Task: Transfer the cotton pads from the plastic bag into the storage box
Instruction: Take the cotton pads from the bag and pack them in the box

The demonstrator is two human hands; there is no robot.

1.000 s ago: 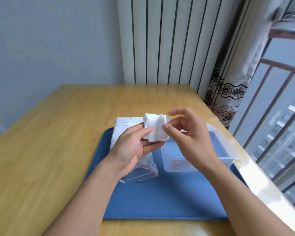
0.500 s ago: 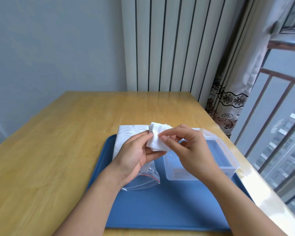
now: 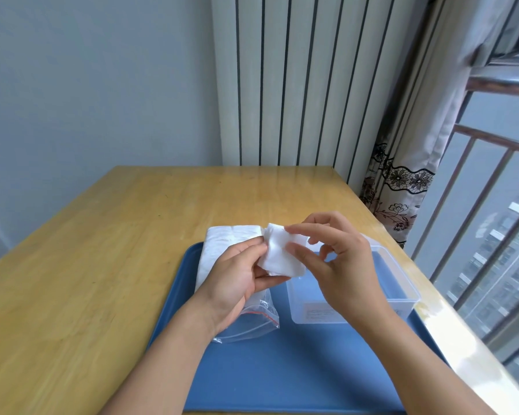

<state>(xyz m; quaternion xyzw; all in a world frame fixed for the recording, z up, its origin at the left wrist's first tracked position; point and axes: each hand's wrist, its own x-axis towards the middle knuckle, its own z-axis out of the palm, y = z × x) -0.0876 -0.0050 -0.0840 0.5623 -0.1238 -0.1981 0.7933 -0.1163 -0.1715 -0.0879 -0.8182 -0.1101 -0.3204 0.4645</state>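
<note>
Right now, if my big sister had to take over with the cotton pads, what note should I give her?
Left hand: grips a small stack of cotton pads, held up above the tray.
Right hand: fingers on the same stack, pinching at its right side.
Plastic bag: lies on the blue tray under the left hand, still holding white pads, its open end near you.
Storage box: sits on the tray right of the bag, open; no pads visible inside.
Done: one stack is out of the bag.
Left: put this stack in the box, then move the rest.
</note>
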